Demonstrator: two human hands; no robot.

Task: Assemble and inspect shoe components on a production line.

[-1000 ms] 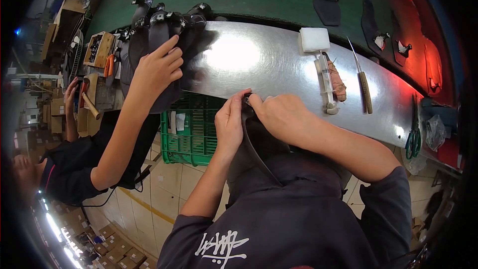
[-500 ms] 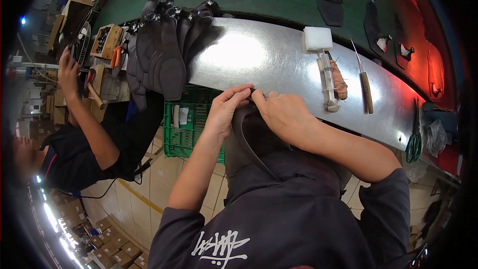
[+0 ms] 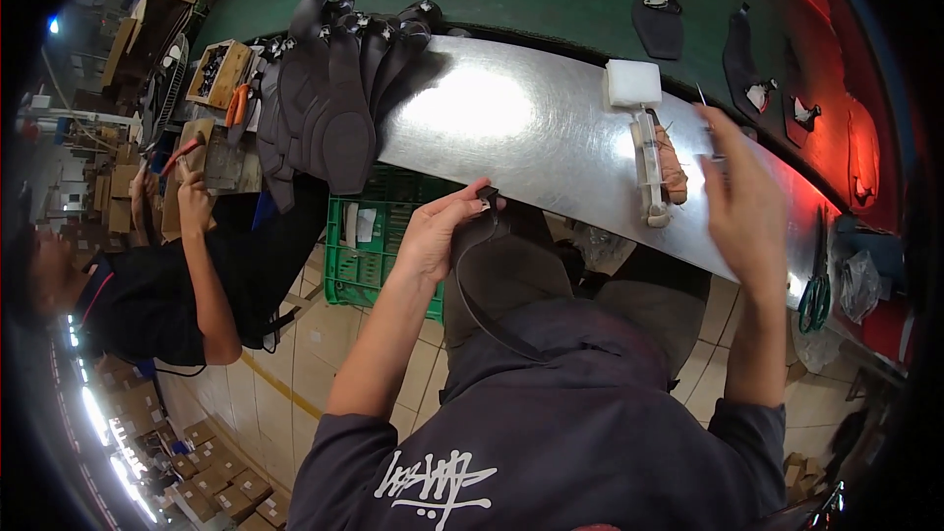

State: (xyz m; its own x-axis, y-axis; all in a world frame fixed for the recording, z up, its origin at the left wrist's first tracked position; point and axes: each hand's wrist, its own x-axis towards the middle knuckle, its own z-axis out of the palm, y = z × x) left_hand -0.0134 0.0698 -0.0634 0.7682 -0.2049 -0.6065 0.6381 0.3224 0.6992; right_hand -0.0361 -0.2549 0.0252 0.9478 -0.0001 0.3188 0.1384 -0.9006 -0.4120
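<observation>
One metal table [image 3: 560,128] carries one white block [image 3: 633,85], one syringe [image 3: 648,162], one tan-wrapped bundle [image 3: 673,162], one awl [image 3: 700,93] and one pair of scissors [image 3: 816,295] at its right end. Three dark shoe pieces [image 3: 657,31] lie beyond its far edge, toward the right; a pile of shoe pieces [image 3: 329,128], overlapping too much to count, lies at its left end. One green crate [image 3: 346,273] stands below its near left edge.

Half a second ago both hands were at the strap's end; now the right hand [image 3: 742,202] is over the table's right part, at the awl, blurred, so I cannot tell whether it grasps the handle. A co-worker's hand [image 3: 194,202], left of the table, now has a hammer [image 3: 184,150] raised.

The left hand [image 3: 430,236] pinches one dark strap [image 3: 475,234] just before the table's near edge; the metal-fitted end pokes past the fingertips, and the rest curves down toward the lap.
</observation>
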